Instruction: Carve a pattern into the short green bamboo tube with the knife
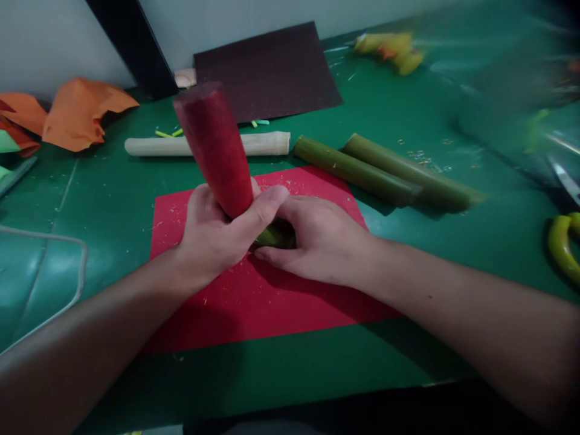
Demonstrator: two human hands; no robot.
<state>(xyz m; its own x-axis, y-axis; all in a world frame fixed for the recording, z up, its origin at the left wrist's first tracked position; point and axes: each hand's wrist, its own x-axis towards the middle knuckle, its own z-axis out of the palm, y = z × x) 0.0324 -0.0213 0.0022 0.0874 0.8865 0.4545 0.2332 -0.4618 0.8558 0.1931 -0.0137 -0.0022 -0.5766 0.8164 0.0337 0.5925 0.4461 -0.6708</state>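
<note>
My left hand [217, 232] is closed round the lower end of a thick red cylinder [217, 145], which stands tilted with its darker top leaning away to the left. Close beside it, my right hand [321, 238] is curled round a short green bamboo piece [274, 234] lying low between the hands. Most of that piece is hidden by my fingers, and I cannot tell whether the red cylinder touches it. Both hands are over a red sheet [254, 314] sprinkled with pale shavings.
Behind the sheet lie a pale bamboo stick [267, 144] and two green bamboo tubes [357, 170]. Farther back are a dark sheet [272, 72] and a yellow glue gun [385, 49]. Crumpled orange paper [86, 115] is at left; yellow-handled scissors [564, 248] are at right. Rubber bands [421, 160] lie scattered.
</note>
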